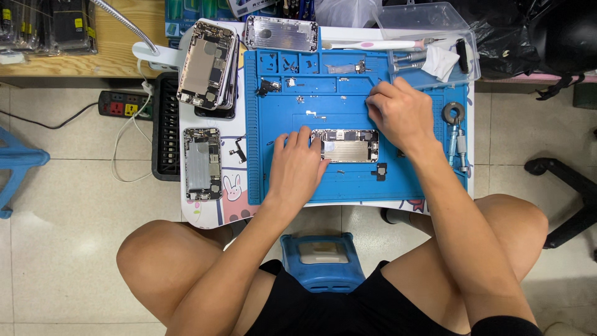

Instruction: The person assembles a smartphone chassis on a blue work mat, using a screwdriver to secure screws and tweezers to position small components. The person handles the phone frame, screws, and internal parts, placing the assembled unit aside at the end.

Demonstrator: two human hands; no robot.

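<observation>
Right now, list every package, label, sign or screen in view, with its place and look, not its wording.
Clear plastic box: top right of the table, rectangular, holds a white cloth and small tools.
Bagged dark parts: top left on the wooden shelf, clear sleeves with small yellow labels.
Teal packages: top edge, behind the stacked phone housings, mostly cut off.
Screens: none lit; the phones lie opened.

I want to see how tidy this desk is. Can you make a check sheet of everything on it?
Surface: blue mat on a small white table.
Job's things: opened phone lies flat on the mat, small parts around it.
Clutter: phone stack, two more phone shells, clear tray, screwdrivers.
Grippers: left hand rests on the phone's end; right hand is on the mat above it.
Cables: power strip and white cord on floor.
Surroundings: tiled floor, blue stool, black bag.
</observation>
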